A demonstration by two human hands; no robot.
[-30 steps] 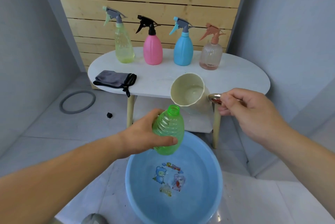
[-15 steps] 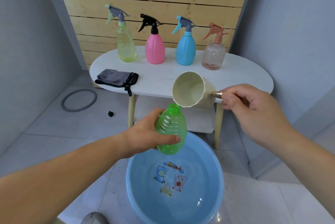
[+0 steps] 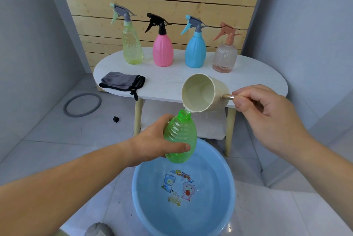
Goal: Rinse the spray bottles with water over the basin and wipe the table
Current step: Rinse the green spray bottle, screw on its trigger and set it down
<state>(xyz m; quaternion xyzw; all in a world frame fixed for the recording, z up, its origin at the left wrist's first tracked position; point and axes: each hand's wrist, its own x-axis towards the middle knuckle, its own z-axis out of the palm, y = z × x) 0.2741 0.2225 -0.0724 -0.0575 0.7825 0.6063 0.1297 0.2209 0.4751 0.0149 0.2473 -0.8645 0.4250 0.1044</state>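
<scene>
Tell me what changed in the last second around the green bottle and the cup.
The right hand tipped the cream cup further by its handle, and water now trickles from its rim into the mouth of the green bottle. The left hand keeps gripping that bottle above the blue basin. The four spray bottles and the grey cloth on the table stayed put.

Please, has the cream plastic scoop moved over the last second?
Yes: the cream plastic scoop tipped further; its handle rose against the white oval table.
</scene>
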